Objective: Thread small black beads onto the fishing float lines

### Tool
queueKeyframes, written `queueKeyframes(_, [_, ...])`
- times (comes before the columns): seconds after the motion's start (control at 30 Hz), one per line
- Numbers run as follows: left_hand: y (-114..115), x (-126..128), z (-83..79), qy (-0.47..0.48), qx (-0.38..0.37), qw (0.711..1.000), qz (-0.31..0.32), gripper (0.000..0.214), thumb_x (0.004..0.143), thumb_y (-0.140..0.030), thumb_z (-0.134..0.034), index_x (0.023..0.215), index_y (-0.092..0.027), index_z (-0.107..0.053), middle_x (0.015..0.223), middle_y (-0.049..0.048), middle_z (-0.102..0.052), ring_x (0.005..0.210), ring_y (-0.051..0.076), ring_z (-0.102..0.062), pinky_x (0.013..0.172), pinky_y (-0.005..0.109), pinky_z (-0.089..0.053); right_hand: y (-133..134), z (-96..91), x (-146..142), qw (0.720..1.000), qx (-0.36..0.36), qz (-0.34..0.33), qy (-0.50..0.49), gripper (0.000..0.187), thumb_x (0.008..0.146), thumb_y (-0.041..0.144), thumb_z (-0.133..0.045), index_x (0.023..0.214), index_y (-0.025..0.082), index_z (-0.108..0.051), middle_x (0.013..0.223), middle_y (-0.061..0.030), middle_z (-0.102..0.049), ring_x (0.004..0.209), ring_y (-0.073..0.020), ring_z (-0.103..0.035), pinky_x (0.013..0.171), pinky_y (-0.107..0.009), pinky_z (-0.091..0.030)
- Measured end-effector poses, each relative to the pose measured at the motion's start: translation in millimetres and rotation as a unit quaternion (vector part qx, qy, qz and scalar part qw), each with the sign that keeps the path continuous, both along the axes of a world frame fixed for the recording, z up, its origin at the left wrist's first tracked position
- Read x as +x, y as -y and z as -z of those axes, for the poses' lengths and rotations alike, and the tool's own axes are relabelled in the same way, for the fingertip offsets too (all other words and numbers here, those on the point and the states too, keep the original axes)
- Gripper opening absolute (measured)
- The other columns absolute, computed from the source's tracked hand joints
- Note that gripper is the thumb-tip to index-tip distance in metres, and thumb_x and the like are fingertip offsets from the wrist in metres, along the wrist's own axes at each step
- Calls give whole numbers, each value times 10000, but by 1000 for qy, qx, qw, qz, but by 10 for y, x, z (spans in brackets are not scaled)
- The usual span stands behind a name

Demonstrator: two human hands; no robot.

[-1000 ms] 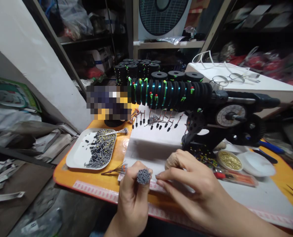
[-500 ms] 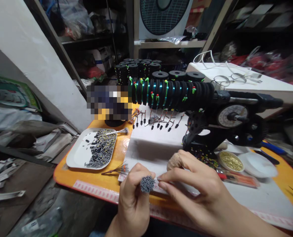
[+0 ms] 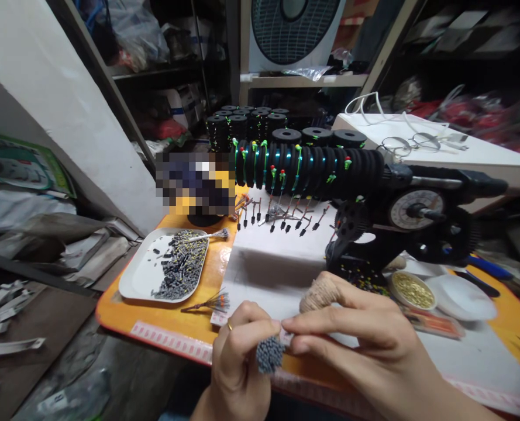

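Note:
My left hand (image 3: pixel 242 356) is closed round a tight bundle of thin grey-tipped pieces (image 3: pixel 270 354), their round ends turned toward me. A ring is on one of its fingers. Close against its fingertips, my right hand (image 3: pixel 365 345) pinches thumb and finger together; whatever lies in the pinch is too small to make out. A beige wrapping (image 3: pixel 321 294) covers one finger of that hand. Beyond both hands stands a black geared winding device (image 3: pixel 312 164) carrying a row of black foam spools, with green lines, coloured beads and small black pieces hanging from it.
On the left of the orange table (image 3: pixel 114 316) a white tray (image 3: pixel 132 280) holds many small grey, black and yellow pieces. A wire bunch (image 3: pixel 211 302) lies nearby. At right are a dish of gold-coloured bits (image 3: pixel 413 290) and a white lid (image 3: pixel 461 297). Eyeglasses (image 3: pixel 411 143) rest on a white box.
My left hand and the bundle have shifted slightly right and down. My right fingertips have come up against the left fingertips, closing the small gap above the bundle. The view has moved slightly.

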State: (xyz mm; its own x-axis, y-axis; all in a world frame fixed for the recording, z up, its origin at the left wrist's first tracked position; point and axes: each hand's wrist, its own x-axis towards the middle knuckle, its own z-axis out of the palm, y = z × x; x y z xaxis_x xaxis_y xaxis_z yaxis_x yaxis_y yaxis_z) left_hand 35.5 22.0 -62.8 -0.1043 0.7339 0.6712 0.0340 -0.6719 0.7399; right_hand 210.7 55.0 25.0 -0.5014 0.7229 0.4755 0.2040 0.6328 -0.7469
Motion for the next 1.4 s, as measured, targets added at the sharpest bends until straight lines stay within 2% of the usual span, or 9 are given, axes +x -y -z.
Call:
queueKeyframes(0.23, [29,122,-164,106,-62,990,75,143,1022,-215,-480,1064,-280,-600,875,0,-552,796,164,-525,729,295,-451,79,-19,-90,996,70,22,40,173,881,17,-585,949,162,-649,809,-41,-594,736,-152,-572,608,-261,-491])
queueKeyframes(0.47, [-20,193,-546,367,-110,923,23,140,966,-300,-626,848,-247,-678,782,-41,-675,964,123,-660,951,221,-527,20,14,-36,995,90,38,36,163,888,10,-493,951,159,-516,874,-38,-498,813,-158,-499,671,-278,-441])
queueKeyframes(0.6, [-3,-15,-704,365,-110,924,-42,99,896,-263,-722,811,-215,-710,939,-13,-716,870,143,-687,709,194,-605,-23,-24,10,996,66,57,-1,165,943,27,-470,925,187,-507,862,-15,-489,803,-149,-482,698,-287,-412])
queueKeyframes(0.7, [32,-24,-684,323,-205,923,30,97,928,-242,-683,834,-219,-686,1002,17,-700,676,82,-601,493,118,-466,-15,-39,5,998,45,45,-18,168,975,46,-467,930,198,-523,860,-8,-504,812,-148,-492,711,-286,-408])
queueKeyframes(0.87, [29,130,-521,273,-248,916,160,79,977,-290,-615,923,-249,-655,773,-24,-558,650,77,-481,621,153,-439,2,-20,-11,998,28,47,-35,143,996,88,-480,947,212,-532,875,-3,-518,834,-147,-513,740,-276,-428])
queueKeyframes(0.97, [-32,183,-485,209,-239,934,165,220,913,-259,-713,1124,-310,-682,879,-11,-571,775,100,-535,717,171,-462,21,-17,-20,998,36,49,-34,138,1001,94,-470,963,215,-525,895,-7,-535,846,-144,-535,741,-264,-450])
queueKeyframes(1.07, [-96,237,-507,208,-175,952,141,76,901,-235,-724,963,-279,-722,884,-7,-562,861,128,-550,799,206,-466,46,-23,-31,997,59,50,-23,136,991,88,-463,968,208,-523,896,-17,-547,837,-145,-553,727,-258,-472])
queueKeyframes(1.2, [-103,293,-544,290,-166,928,164,126,896,-301,-730,800,-236,-680,843,-25,-573,693,93,-487,651,191,-422,46,-26,-43,992,122,44,8,147,962,65,-439,962,188,-521,884,-34,-548,814,-147,-560,704,-250,-508])
queueKeyframes(1.4, [-25,127,-448,273,-288,892,218,181,933,-387,-677,897,-229,-597,478,-95,-468,473,66,-388,542,204,-301,-79,-44,-47,947,304,25,103,201,995,79,-423,968,164,-603,873,-55,-621,802,-146,-594,785,-284,-554])
